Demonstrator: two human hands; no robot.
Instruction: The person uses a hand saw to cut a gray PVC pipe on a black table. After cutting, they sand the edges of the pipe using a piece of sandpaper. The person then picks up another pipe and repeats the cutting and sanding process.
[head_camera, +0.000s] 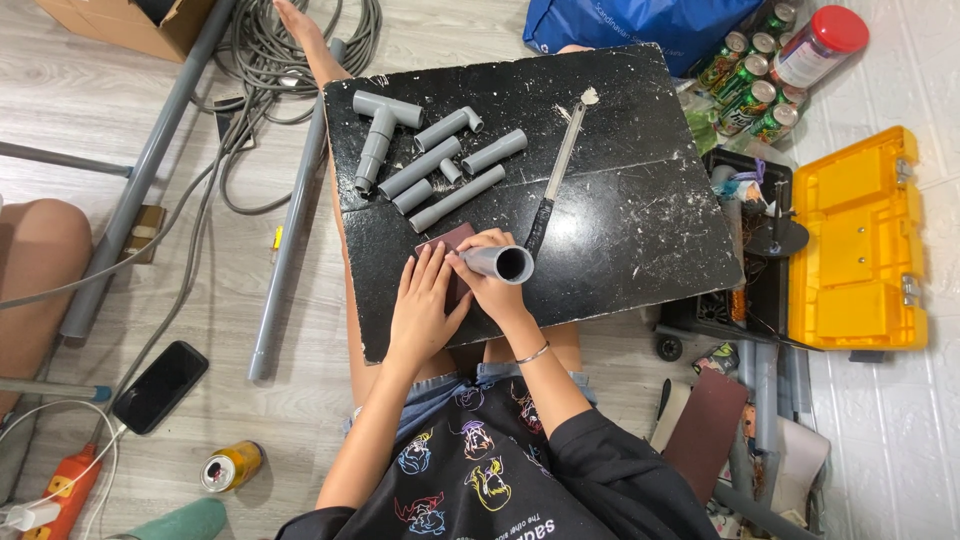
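Her right hand (492, 280) is curled around a short grey pipe (498, 263) over the black counter (640, 230); her left hand (425, 305) lies flat, fingers spread, on brown sandpaper (447, 240).

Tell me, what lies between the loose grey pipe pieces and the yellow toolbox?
In the head view, a long-handled brush lies on the black board between the pipe pieces and the toolbox.

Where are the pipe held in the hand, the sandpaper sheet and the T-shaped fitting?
grey pipe (497, 263): head view, its wall near the open end.
sandpaper sheet (447, 238): head view, upper corner.
T-shaped fitting (378, 128): head view, its stem.
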